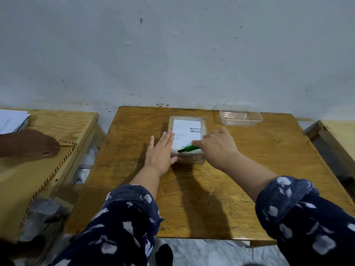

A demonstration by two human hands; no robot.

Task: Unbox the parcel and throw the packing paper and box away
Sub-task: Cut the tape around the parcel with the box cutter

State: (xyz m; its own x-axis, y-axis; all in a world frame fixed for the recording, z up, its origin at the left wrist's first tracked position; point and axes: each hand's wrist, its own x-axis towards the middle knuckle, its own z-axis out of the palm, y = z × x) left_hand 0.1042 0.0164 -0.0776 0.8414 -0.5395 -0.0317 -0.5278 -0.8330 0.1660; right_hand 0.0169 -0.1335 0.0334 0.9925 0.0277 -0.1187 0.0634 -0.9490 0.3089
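Note:
A small brown parcel (189,129), taped over and bearing a white shipping label, lies flat in the middle of the wooden table (192,198). My left hand (161,153) rests flat with fingers extended against the parcel's left side, its thumb at the near edge. My right hand (217,145) is closed around a green-handled cutter (189,148), whose dark tip touches the parcel's top near the front edge. Both forearms wear dark blue sleeves with a white pattern.
An empty clear plastic container (238,117) stands at the table's back right. A second wooden table (38,169) sits to the left, carrying papers (11,120) and a brown object (28,144). Another table's edge (338,135) shows at the right. A wall rises behind.

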